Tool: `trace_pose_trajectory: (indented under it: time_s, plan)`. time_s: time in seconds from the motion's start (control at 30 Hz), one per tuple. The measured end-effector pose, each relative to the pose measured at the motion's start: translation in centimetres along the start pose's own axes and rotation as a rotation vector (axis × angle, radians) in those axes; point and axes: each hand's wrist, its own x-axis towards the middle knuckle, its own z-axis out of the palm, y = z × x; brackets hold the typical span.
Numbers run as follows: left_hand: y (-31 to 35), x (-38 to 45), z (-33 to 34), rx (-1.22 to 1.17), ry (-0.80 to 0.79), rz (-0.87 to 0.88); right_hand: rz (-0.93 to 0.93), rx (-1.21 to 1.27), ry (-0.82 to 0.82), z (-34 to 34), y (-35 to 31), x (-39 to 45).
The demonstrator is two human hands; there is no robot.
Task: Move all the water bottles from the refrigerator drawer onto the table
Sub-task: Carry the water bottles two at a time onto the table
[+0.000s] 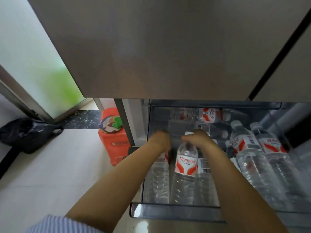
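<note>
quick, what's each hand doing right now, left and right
Left hand: grips the top of a water bottle, cap hidden.
Right hand: grips the white-capped Wahaha bottle by its neck.

Daylight is admitted through the frosted window at left. The drawer interior is dimly lit. Edges are bent by wide-angle distortion, and slight blur is seen throughout.

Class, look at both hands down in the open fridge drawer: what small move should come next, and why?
Probably lift straight up. The right hand already curls round the white cap of the upright clear plastic water bottle with the red-and-white label, and the left hand sits atop its neighbour. Packed bottles leave no sideways room.
</note>
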Motion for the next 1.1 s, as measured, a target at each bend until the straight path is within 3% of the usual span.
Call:
trace_pose_trajectory:
  time_s: [0.13,0.3,0.43,0.7,0.9,1.1]
  plan:
    - [0.3,2.9,1.6,-0.026,0.027,-0.181,-0.016,0.050,0.004,-0.8,0.4,-0.2]
    - [0.8,3.5,1.4,-0.069,0.028,-0.277,-0.028,0.069,0.021,-1.0,0.4,-0.7]
    - [0.8,1.8,-0.3,-0.286,0.030,-0.181,-0.067,0.057,-0.006,-1.7,-0.6,-1.7]
    - [-1.0,-9.9,-5.3,-0.326,0.157,0.041,-0.369,-0.017,0.093,-0.7,-3.0,-7.3]
    - [-2.2,-18.4,-6.8,-0.382,0.465,0.147,-0.651,-0.186,0.355,-1.0,-8.0,-14.2]
    - [-4.6,-28.6,-10.0,-0.486,0.741,0.149,-0.841,-0.046,0.463,-0.6,-11.8,-23.8]
